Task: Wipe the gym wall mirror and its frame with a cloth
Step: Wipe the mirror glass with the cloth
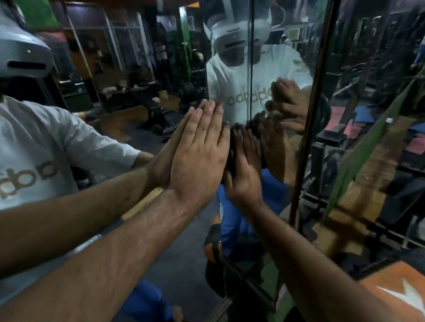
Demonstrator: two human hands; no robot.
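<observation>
Mirror (146,85) panels meet at a corner before us, where our flat, straight-fingered left hand (199,155) braces the glass while our right hand (243,168) presses a dark cloth (231,159) against it.

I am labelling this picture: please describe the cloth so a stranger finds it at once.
Start at the dark vertical frame strip between the mirror panels. Just left of it, the flat right hand presses the cloth against the glass. It is the dark, crumpled mass showing around the fingers, unlike the bare left hand beside it.
</observation>
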